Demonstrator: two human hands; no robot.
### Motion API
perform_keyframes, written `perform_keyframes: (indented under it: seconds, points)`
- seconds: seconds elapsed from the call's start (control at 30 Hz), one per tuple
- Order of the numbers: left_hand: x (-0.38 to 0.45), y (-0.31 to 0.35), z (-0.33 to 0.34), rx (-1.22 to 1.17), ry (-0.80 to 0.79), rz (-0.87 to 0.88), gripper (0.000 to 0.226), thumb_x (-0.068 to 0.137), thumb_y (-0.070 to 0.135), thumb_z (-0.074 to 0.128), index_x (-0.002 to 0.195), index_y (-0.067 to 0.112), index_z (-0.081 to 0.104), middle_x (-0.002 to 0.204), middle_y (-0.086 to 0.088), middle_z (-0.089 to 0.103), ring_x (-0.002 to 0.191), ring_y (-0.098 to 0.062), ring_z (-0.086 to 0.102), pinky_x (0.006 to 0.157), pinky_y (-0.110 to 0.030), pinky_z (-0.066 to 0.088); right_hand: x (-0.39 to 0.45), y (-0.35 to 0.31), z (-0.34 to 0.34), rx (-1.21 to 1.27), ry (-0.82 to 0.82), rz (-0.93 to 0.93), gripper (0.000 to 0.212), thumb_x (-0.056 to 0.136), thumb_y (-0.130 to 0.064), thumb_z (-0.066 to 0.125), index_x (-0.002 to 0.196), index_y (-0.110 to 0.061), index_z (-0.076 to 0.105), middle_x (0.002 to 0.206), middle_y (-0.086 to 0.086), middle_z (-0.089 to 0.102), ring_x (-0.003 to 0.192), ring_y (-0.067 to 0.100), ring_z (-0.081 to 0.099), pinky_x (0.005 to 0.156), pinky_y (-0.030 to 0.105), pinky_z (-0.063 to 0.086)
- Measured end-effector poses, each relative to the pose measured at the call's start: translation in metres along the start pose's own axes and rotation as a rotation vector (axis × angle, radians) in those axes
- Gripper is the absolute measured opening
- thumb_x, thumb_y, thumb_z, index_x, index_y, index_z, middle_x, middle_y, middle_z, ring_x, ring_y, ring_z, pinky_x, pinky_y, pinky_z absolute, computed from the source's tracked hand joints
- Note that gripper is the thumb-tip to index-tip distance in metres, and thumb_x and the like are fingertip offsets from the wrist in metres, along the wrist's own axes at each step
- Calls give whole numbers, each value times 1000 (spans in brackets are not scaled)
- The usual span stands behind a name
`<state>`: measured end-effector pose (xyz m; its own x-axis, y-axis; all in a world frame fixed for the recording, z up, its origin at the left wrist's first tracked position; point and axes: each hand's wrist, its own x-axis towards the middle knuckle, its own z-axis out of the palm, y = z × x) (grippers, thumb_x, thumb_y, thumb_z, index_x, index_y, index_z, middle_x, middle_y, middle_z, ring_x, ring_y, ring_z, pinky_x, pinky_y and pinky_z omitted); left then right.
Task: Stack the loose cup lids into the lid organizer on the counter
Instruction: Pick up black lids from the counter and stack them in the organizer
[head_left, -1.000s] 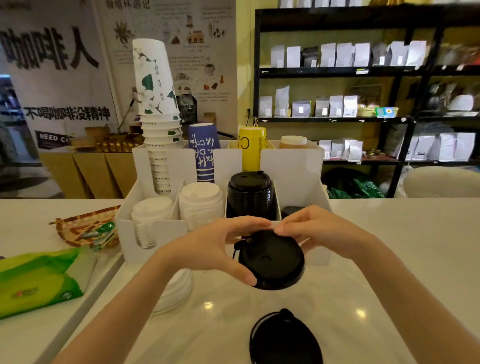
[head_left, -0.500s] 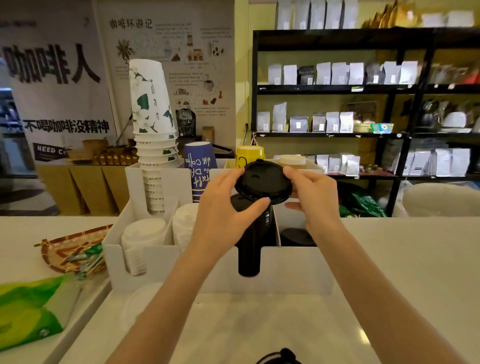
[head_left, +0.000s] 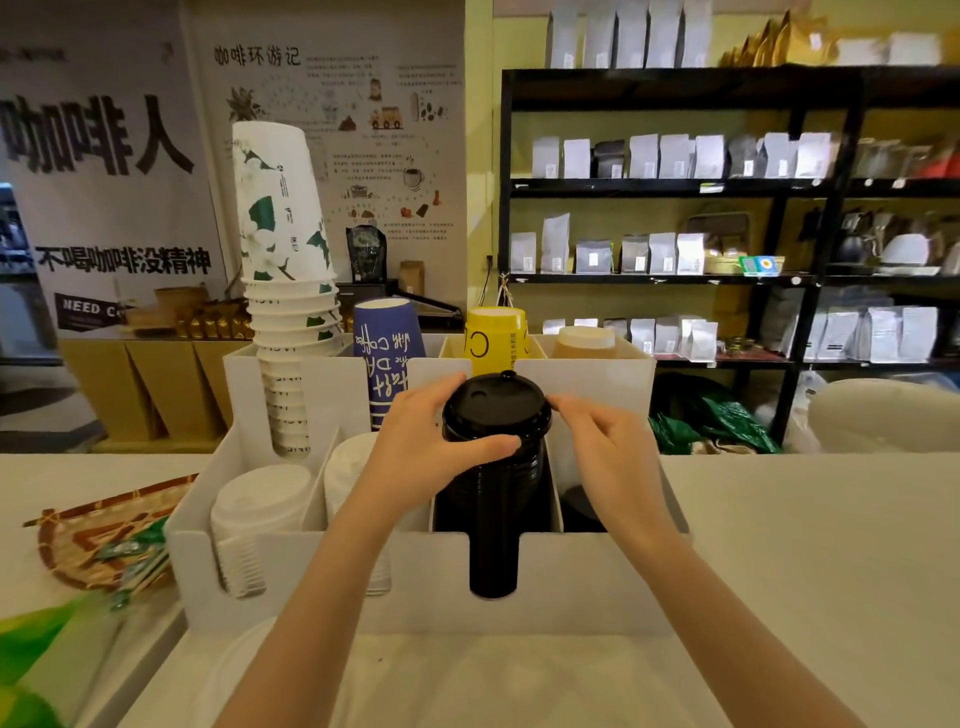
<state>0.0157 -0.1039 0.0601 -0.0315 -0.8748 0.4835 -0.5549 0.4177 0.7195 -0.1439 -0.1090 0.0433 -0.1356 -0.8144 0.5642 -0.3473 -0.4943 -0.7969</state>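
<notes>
The left hand (head_left: 415, 447) gripped the black lid (head_left: 496, 410) on top of the black stack (head_left: 493, 488) in the organizer (head_left: 587, 587); the right hand (head_left: 602, 447) touched the rim with fingers apart. This lid seemed nearly placed.

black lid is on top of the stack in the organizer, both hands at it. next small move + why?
Probably let go and pull both hands back. The black lid already looks level on the black stack in the organizer. The left hand has thumb and fingers on its rim; the right hand just touches the far edge. A light press first might seat it; whether it has nested fully I cannot tell.
</notes>
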Motion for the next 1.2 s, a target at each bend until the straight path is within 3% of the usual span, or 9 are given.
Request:
perform_keyframes:
  seconds: [0.07,0.2,0.33,0.47,0.57,0.67,0.83,1.2]
  points:
    - [2,-1,-1,-61,-62,-23,75,64,28,76,130,20,41,110,11,47,111,-11,44,94,-28,37,-1,5,0,-7,-8,-24,37,91,-24,44,77,4,65,64,21,62,54,17,50,50,17,36]
    - [5,-9,-8,-110,-127,-14,58,64,20,76,116,28,52,113,12,54,114,-8,48,100,-25,36,-3,12,-2,-16,21,-41,27,89,-18,47,86,-9,71,86,10,69,75,3,56,64,-2,38]
    - [7,-18,-16,-113,-183,-49,60,67,18,74,122,20,49,125,-1,56,116,-13,50,97,-24,38,-3,12,-1,-79,-63,-90,29,88,-16,50,77,1,70,82,17,72,73,12,57,64,6,39]
    - [8,-21,-11,-78,-238,-64,55,72,26,69,123,23,49,126,1,55,117,-14,49,101,-31,41,-1,16,-1,-204,-2,-151,26,88,-17,51,83,-4,72,89,10,69,77,3,52,68,-6,31]
    - [9,-21,-9,-84,-229,-80,55,71,28,69,123,24,50,125,2,56,118,-14,50,104,-39,41,0,19,-1,-240,32,-184,22,86,-16,53,84,-7,72,90,6,66,81,10,53,69,-5,33]
    - [9,-22,-9,-68,-240,-71,54,72,29,69,122,24,50,124,2,56,116,-14,50,102,-35,41,-1,20,1,-250,44,-240,22,85,-17,54,81,-6,73,86,8,68,77,12,56,70,0,36]
    - [7,-21,-9,-26,-241,-61,61,61,48,67,117,27,53,117,3,59,109,-14,54,96,-34,46,-2,23,1,-245,51,-348,35,81,-29,47,76,-6,73,77,8,69,70,10,57,68,4,39]
    - [6,-21,-7,-18,-208,-21,54,68,36,70,118,27,52,121,2,56,114,-15,51,98,-35,46,-1,32,2,-146,48,-403,32,81,-28,48,85,-7,72,78,3,66,68,2,56,67,3,43]
